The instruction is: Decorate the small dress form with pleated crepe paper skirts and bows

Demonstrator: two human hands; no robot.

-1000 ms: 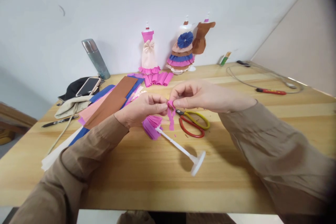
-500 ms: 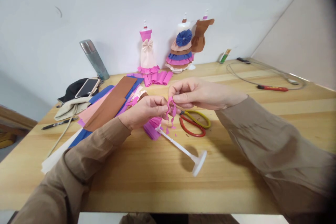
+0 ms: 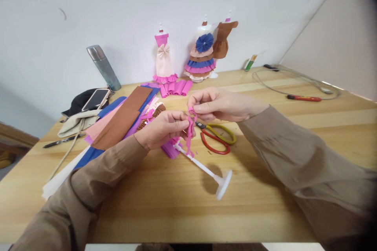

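A thin pink crepe paper strip (image 3: 190,137) dangles between my two hands, its wavy end hanging down over the table. My left hand (image 3: 165,127) pinches it between thumb and fingers, and my right hand (image 3: 215,104) pinches its upper part just to the right. Below them a white doll stand (image 3: 209,170) lies tilted, with its round base toward me. A doll dress of pink, brown and cream paper (image 3: 153,111) is partly hidden behind my left hand. Scissors with red and yellow handles (image 3: 219,141) lie under my right hand.
Coloured paper sheets (image 3: 118,125) lie at left beside a phone (image 3: 96,100), a pen (image 3: 61,141) and a thermos (image 3: 104,68). Dressed forms (image 3: 163,60) stand along the wall with pink paper rolls (image 3: 176,87) before them. A red-handled tool (image 3: 304,98) and cable lie at right.
The pink strip now hangs longer and straighter below my fingers. My hands remain close together, both still pinching it.
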